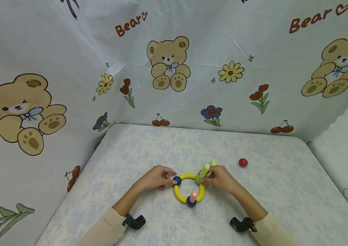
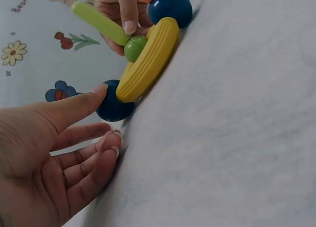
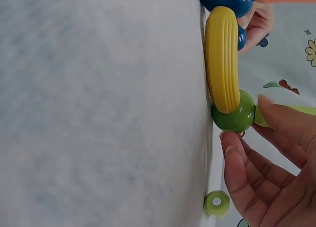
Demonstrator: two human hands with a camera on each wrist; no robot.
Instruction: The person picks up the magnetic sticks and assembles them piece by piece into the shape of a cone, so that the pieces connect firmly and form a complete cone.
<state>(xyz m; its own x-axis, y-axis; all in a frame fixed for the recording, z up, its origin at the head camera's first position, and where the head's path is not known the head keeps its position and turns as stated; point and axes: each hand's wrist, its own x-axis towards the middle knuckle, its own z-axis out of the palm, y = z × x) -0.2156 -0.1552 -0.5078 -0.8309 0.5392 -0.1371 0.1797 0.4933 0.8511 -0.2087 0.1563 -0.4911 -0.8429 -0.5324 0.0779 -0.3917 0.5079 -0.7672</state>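
A ring of curved yellow pieces [image 1: 180, 195] joined by balls lies on the table. My left hand [image 1: 156, 178] pinches the blue ball [image 2: 114, 104] at the ring's left, thumb on top and fingertips at its lower side. Across the ring, my right hand [image 1: 221, 178] pinches the base of a light green stick [image 1: 205, 170] that stands up from the green ball [image 3: 236, 116]. Its other fingertips lie right at that ball. On the ring's near side, a second blue ball [image 1: 191, 202] bears an upright salmon-coloured stick [image 1: 193, 195].
A loose light green stick [image 1: 213, 163] lies just behind my right hand. Farther right rests a red ball [image 1: 243, 162]. A bear-printed cloth [image 1: 198, 102] hangs behind the table's far edge.
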